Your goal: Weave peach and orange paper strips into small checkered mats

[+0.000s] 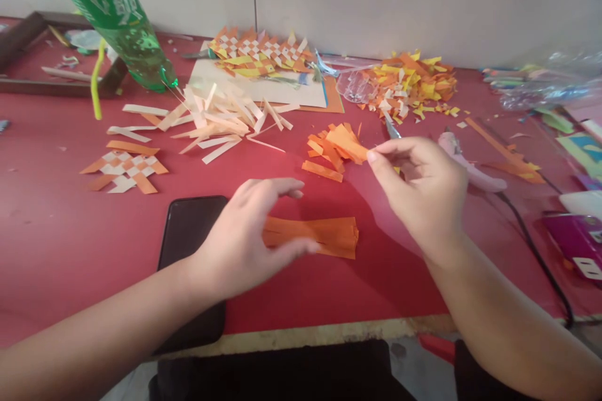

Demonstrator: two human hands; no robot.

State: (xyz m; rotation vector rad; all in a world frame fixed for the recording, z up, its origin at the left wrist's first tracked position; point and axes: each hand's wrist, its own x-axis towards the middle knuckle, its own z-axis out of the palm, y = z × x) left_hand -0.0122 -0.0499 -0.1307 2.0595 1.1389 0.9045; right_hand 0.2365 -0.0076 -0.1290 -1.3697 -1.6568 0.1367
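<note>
Between the thumb and fingers of my right hand (418, 191) is the end of some orange paper strips (347, 141), fanned out over a small heap of orange pieces (324, 153). My left hand (249, 235) is open, thumb and fingers apart, above a flat orange paper bundle (336, 238) on the red table. The hand hides the bundle's left end. A black phone (195, 225) lies under my left wrist. Farther left is a woven orange and white paper fish (126, 168). Several pale paper strips (221, 116) are scattered behind my left hand.
A green bottle (117, 19) stands at the back left beside a dark frame (37, 84). Finished woven fish (263, 50) lie on a white sheet, near a pile of orange and yellow scraps (414, 78). On the right are a pink corded tool (475, 169) and a purple box (571, 241).
</note>
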